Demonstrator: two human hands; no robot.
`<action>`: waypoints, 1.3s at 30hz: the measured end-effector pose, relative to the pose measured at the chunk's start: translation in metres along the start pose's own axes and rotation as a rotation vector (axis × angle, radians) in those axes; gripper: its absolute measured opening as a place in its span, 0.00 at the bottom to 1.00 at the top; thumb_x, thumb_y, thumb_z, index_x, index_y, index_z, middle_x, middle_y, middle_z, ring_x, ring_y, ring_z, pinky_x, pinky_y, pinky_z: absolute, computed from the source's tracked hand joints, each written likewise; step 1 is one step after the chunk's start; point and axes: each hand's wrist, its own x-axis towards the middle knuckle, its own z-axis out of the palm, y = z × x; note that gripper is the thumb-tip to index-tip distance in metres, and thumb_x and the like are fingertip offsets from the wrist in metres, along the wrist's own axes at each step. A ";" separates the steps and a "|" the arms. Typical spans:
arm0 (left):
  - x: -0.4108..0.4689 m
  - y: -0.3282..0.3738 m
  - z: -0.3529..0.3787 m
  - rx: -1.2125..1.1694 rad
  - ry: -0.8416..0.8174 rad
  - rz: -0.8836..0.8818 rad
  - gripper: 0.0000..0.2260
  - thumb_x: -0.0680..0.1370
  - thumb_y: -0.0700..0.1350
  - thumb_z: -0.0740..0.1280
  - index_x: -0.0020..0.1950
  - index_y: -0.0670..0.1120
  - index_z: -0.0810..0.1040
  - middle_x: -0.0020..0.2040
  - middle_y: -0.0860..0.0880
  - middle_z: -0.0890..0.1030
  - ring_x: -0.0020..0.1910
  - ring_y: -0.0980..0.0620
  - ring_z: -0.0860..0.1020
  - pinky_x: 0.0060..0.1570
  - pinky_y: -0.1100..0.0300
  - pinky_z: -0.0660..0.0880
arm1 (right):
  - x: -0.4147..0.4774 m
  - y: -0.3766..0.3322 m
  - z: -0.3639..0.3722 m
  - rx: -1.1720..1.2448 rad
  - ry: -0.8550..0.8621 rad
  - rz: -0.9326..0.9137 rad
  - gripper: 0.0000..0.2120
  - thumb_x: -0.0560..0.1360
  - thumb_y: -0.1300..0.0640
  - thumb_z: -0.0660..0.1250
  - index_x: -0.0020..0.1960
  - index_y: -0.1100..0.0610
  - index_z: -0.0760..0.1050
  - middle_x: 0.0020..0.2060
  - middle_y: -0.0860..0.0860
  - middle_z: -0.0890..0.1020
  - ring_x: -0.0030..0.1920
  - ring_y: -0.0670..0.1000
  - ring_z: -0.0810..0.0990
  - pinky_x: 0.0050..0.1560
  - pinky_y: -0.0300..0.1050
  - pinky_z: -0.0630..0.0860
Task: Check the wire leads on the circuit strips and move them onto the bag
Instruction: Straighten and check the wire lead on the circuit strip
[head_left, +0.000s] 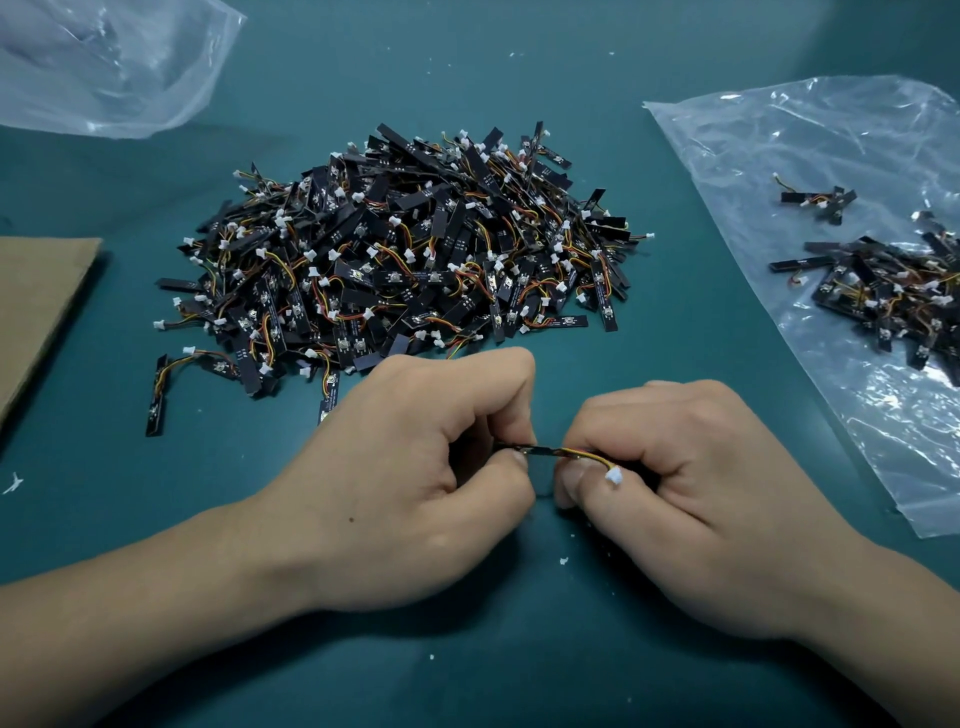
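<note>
Knuckles up, your left hand (415, 467) and right hand (691, 493) meet near the front edge of the tabletop (519, 649), both pinching one circuit strip (540, 450) between thumb and curled fingers, its wire lead (589, 458) arcing over your right thumb; the bag (779, 156) lies at the right edge.

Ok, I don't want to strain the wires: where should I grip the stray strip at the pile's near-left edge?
Probably pinch the stray strip across its long edges at the bare near end, coming from above. It lies flat and clear of the pile, and its wires leave from the far end.
</note>
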 end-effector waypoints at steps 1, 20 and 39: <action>0.000 0.000 0.000 0.005 -0.004 0.002 0.17 0.70 0.40 0.67 0.40 0.61 0.63 0.33 0.58 0.73 0.32 0.55 0.71 0.35 0.60 0.69 | 0.000 0.000 0.000 -0.002 -0.001 -0.002 0.17 0.75 0.49 0.58 0.34 0.58 0.75 0.29 0.52 0.73 0.33 0.55 0.72 0.35 0.55 0.71; 0.000 -0.005 -0.002 -0.042 -0.041 -0.023 0.06 0.69 0.38 0.66 0.36 0.47 0.71 0.30 0.49 0.73 0.30 0.48 0.72 0.30 0.52 0.69 | -0.001 -0.002 0.002 -0.027 0.019 -0.033 0.17 0.75 0.50 0.58 0.33 0.58 0.73 0.28 0.50 0.71 0.32 0.55 0.72 0.35 0.56 0.71; -0.001 -0.006 -0.002 -0.088 -0.077 0.017 0.04 0.71 0.43 0.64 0.37 0.47 0.71 0.29 0.48 0.73 0.30 0.46 0.72 0.30 0.51 0.68 | -0.001 -0.002 0.002 -0.050 0.024 -0.049 0.15 0.75 0.50 0.59 0.32 0.56 0.70 0.28 0.47 0.70 0.32 0.53 0.70 0.36 0.55 0.70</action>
